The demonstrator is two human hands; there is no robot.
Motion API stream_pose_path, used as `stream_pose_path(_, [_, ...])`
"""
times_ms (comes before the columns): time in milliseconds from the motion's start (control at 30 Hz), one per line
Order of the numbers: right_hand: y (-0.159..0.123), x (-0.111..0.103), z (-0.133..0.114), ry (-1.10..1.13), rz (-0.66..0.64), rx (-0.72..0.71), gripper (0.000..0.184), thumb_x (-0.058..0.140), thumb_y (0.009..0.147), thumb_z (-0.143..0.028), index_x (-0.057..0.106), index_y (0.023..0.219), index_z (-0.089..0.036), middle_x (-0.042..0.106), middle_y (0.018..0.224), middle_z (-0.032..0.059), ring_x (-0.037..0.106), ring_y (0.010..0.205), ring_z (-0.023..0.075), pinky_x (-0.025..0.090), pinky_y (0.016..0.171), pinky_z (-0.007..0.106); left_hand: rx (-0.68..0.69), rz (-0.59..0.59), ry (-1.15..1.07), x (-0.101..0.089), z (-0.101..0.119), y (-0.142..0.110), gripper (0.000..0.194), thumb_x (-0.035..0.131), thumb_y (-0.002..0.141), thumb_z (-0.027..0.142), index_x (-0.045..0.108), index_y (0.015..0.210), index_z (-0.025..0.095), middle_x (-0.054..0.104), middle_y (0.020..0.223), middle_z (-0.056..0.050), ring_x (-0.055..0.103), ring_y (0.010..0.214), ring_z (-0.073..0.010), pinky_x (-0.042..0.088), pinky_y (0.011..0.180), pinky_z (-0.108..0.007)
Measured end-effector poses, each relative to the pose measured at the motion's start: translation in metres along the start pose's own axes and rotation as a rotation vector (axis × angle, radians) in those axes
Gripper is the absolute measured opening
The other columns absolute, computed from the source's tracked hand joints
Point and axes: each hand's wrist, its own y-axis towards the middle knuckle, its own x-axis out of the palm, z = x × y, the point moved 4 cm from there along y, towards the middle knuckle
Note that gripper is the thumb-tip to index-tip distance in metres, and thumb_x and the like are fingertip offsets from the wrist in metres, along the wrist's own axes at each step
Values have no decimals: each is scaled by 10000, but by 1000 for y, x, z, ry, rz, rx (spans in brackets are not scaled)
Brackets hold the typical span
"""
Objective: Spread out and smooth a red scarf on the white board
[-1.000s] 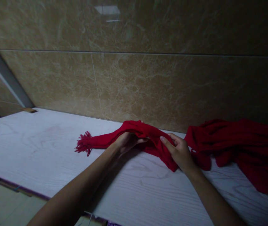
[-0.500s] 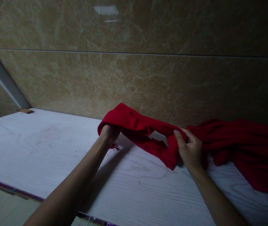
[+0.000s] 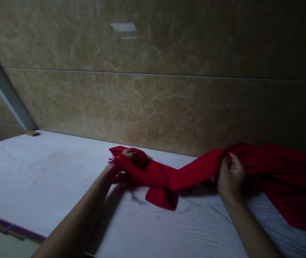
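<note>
A red scarf (image 3: pixel 193 175) with a fringed end stretches across the white wood-grain tabletop (image 3: pixel 61 179). My left hand (image 3: pixel 128 154) is closed round its left end, with the fringe draped over the wrist and most of the fingers covered by cloth. Between the hands the scarf runs as a twisted band, and one fold hangs down to the board near the middle. At the right, my right hand (image 3: pixel 230 175) pinches the scarf beside a heap of red cloth (image 3: pixel 289 179). Whether the heap is the same piece, I cannot tell.
Behind the tabletop rises a brown marble-look tiled wall (image 3: pixel 153 107). A grey metal post (image 3: pixel 10 93) stands at the left, with a small wooden block (image 3: pixel 32 133) at its foot. The tabletop's front edge crosses the lower left, above a pale floor (image 3: pixel 2 240).
My left hand has lowered and the fringed end now shows over its wrist. My right hand has shifted right, towards the heap. The open loop of scarf has become a stretched band.
</note>
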Motion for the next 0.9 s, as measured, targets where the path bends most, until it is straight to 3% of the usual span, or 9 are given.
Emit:
stream_pose_path(67, [-1,1,2,-11,-22,10,373,618,827,-504,681,1010,-184,713,987,86,656,927,248,512,886,427,-54,-199,60,3,0,-4,206,728,699,341,743,703,136,748,744,-129,699,781,-295,543,675,-348])
stream_pose_path(167, [-3,3,2,-28,-50,-15,360,595,830,-485,677,1017,-189,713,1010,94,656,958,256,498,929,450,-102,-366,138,7,5,-11,305,728,693,422,715,623,126,682,559,-88,615,513,-215,437,475,-282])
stream_pose_path(267, [-4,5,0,-16,-75,-50,378,584,837,-456,661,1089,-185,693,1126,125,635,1071,272,463,1001,476,-117,-557,87,13,13,-21,432,653,771,552,700,651,140,658,525,-67,566,450,-174,386,430,-257])
stream_pose_path(367, [-5,7,1,16,-82,-32,446,602,834,-455,620,1184,-180,661,1212,155,623,1119,281,460,1014,485,-50,-739,-47,23,25,-32,480,638,791,608,704,747,135,708,642,-81,571,477,-149,360,420,-237])
stream_pose_path(467, [-7,10,4,42,-136,6,449,606,842,-458,609,1196,-182,668,1196,157,643,1080,275,490,974,470,90,-682,-85,38,33,-35,427,656,794,571,697,842,148,731,765,-60,563,504,-117,346,436,-217])
stream_pose_path(533, [-11,12,5,35,-184,3,411,604,840,-460,636,1141,-183,689,1150,150,651,1057,278,501,954,463,217,-634,5,51,33,-38,342,678,785,498,701,832,160,721,767,-36,581,583,-118,402,517,-214])
stream_pose_path(633, [-15,15,3,-13,-249,-32,341,593,833,-447,683,1039,-191,714,1076,134,657,1018,287,509,927,465,337,-709,191,70,29,-46,209,691,756,363,724,817,166,730,824,-39,619,756,-156,456,666,-230])
stream_pose_path(767, [-18,17,-4,-70,-287,-163,227,553,785,-306,713,911,-207,711,977,97,655,955,273,523,902,445,255,-768,276,73,24,-52,263,729,721,421,713,801,171,681,766,-11,566,691,-149,410,613,-234])
stream_pose_path(900, [-22,23,-1,-73,-376,-157,283,491,696,-185,720,858,-219,719,940,78,664,942,264,537,904,427,216,-815,311,69,23,-53,265,763,668,428,695,739,183,626,694,10,523,649,-142,376,578,-235])
